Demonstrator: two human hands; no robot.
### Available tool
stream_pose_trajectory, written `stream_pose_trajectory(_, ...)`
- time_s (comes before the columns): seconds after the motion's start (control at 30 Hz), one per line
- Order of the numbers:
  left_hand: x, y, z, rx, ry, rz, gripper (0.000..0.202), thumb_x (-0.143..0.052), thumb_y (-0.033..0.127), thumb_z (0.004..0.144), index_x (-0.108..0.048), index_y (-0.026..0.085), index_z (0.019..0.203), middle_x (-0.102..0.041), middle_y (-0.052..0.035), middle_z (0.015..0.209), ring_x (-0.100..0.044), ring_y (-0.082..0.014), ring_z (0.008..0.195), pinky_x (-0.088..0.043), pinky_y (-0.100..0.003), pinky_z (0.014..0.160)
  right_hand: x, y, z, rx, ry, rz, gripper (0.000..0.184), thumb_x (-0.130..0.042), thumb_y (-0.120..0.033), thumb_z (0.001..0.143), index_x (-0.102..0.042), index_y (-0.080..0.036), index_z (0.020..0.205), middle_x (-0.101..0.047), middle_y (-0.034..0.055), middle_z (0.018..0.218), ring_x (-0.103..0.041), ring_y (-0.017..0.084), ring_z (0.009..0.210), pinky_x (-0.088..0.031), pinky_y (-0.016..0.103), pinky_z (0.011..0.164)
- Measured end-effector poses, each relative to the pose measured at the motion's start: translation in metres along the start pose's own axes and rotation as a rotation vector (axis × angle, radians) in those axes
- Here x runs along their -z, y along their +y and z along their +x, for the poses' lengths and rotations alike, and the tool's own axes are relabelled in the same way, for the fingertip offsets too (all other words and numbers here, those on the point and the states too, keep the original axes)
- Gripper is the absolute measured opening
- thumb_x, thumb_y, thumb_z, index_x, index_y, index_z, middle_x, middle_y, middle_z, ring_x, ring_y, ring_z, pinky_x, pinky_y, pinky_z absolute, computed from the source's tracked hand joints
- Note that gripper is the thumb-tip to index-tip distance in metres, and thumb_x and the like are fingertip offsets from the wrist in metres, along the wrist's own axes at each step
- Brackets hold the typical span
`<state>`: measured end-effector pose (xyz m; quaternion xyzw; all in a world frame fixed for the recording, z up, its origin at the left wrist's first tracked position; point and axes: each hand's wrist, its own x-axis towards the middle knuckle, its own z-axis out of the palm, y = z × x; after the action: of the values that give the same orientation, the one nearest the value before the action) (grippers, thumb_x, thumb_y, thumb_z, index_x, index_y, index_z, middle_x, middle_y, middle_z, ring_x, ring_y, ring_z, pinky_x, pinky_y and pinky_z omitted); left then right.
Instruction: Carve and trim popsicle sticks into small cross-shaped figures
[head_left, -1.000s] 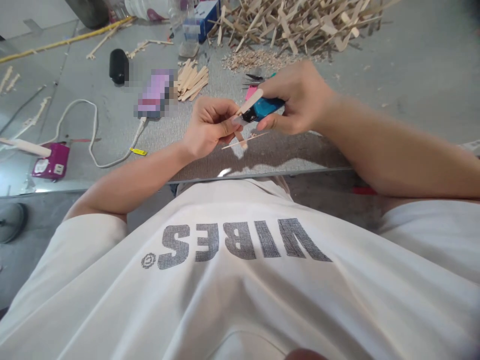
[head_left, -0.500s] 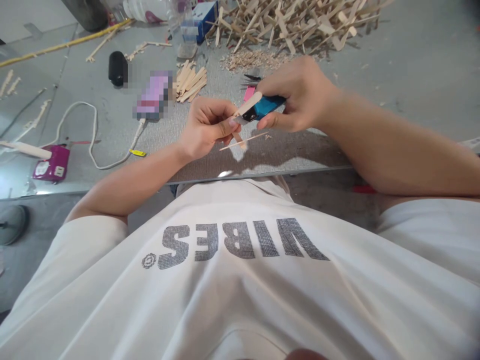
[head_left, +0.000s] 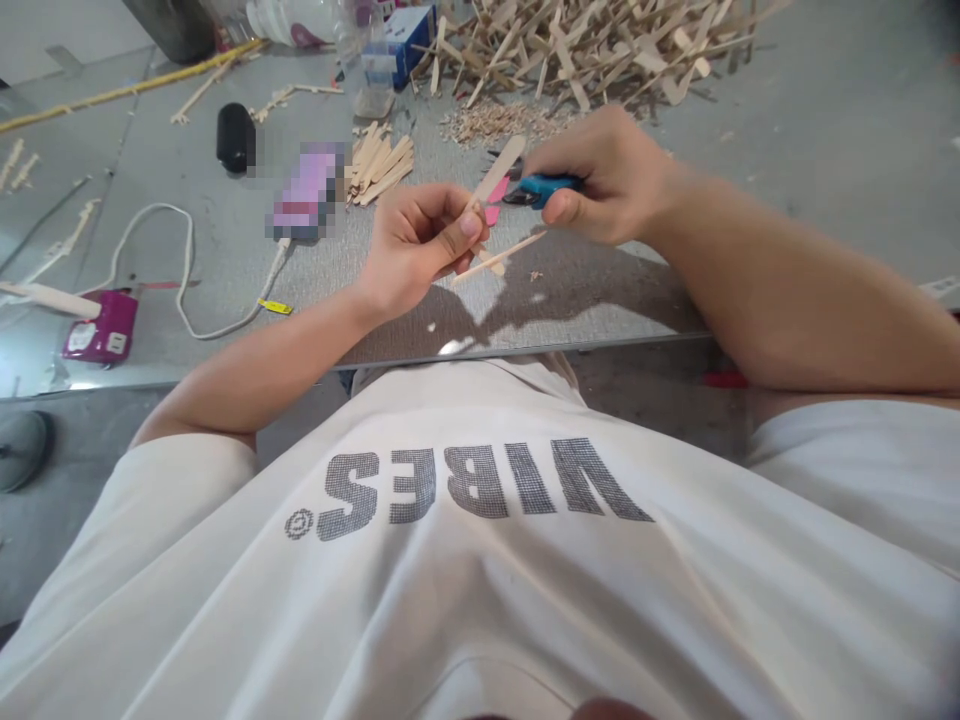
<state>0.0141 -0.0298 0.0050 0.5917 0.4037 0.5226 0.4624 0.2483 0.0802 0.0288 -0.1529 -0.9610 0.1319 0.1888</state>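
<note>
My left hand is closed in a pinch on a flat wooden stick that points up and to the right. A thinner strip of wood juts out below my thumb toward the right. My right hand is closed round a blue-handled cutter, its dark tip close to the stick's upper part. Both hands are held just above a grey mat on the table.
A big heap of wooden sticks and a patch of wood chips lie at the back. A small bundle of sticks, a blurred pink object, a black cylinder, a white cable and a magenta plug lie to the left.
Both hands have risen a little and drawn apart. The cutter has moved up and right off the stick, and the stick now stands clear of it.
</note>
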Motion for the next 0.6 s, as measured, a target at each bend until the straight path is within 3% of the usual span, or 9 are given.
stream_pose_trajectory(0.2, -0.001, 0.004, 0.002, 0.039, 0.051, 0.010, 0.032, -0.087, 0.023, 0.100, -0.065, 0.019, 0.076, -0.057, 0.0053, 0.061, -0.058, -0.0054, 0.053, -0.039, -0.018, 0.049, 0.008, 0.012, -0.002, -0.009, 0.061, -0.032, 0.084, -0.015, -0.108, 0.095, -0.036, -0.029, 0.073, -0.039, 0.0015, 0.066, -0.037, 0.019, 0.061, -0.032, 0.046, 0.066)
stream_pose_trajectory(0.27, -0.001, 0.005, 0.002, 0.034, 0.054, 0.019, 0.032, -0.087, 0.022, 0.099, -0.065, 0.019, 0.076, -0.057, 0.0054, 0.061, -0.056, -0.0046, 0.051, -0.037, -0.018, 0.048, 0.010, 0.022, -0.002, -0.077, 0.052, -0.127, 0.089, -0.015, -0.112, 0.090, -0.047, -0.030, 0.076, -0.048, 0.0045, 0.066, -0.045, 0.021, 0.062, -0.036, 0.047, 0.068)
stream_pose_trajectory(0.33, -0.001, 0.005, 0.002, 0.014, 0.043, 0.012, 0.030, -0.086, 0.021, 0.101, -0.067, 0.019, 0.077, -0.058, 0.0051, 0.060, -0.053, -0.0043, 0.049, -0.036, -0.019, 0.046, 0.009, 0.031, -0.003, -0.197, 0.050, -0.232, 0.092, -0.023, -0.113, 0.090, -0.067, -0.032, 0.095, -0.066, 0.0075, 0.077, -0.060, 0.024, 0.071, -0.042, 0.048, 0.072)
stream_pose_trajectory(0.43, 0.000, 0.005, 0.004, 0.004, 0.006, 0.006, 0.028, -0.084, 0.022, 0.102, -0.069, 0.020, 0.079, -0.060, 0.0050, 0.059, -0.051, -0.0045, 0.046, -0.036, -0.018, 0.044, 0.004, 0.035, -0.003, -0.325, -0.017, -0.346, 0.071, -0.052, -0.095, 0.100, -0.074, -0.034, 0.129, -0.082, 0.0088, 0.099, -0.071, 0.028, 0.085, -0.046, 0.045, 0.074)
stream_pose_trajectory(0.53, 0.000, 0.005, 0.005, 0.033, 0.008, 0.029, 0.028, -0.089, 0.027, 0.099, -0.069, 0.020, 0.081, -0.062, 0.0063, 0.059, -0.049, -0.0036, 0.044, -0.037, -0.017, 0.043, -0.005, 0.027, 0.001, -0.317, -0.098, -0.391, 0.047, -0.073, -0.071, 0.100, -0.075, -0.032, 0.126, -0.082, 0.0073, 0.095, -0.067, 0.027, 0.077, -0.039, 0.041, 0.068)
stream_pose_trajectory(0.6, -0.001, 0.005, 0.005, 0.041, 0.012, 0.021, 0.027, -0.090, 0.027, 0.099, -0.070, 0.019, 0.082, -0.065, 0.0052, 0.061, -0.053, -0.0047, 0.045, -0.038, -0.018, 0.043, -0.012, 0.019, 0.005, -0.310, -0.123, -0.393, 0.044, -0.080, -0.068, 0.096, -0.075, -0.031, 0.117, -0.078, 0.0056, 0.088, -0.061, 0.025, 0.073, -0.034, 0.039, 0.065)
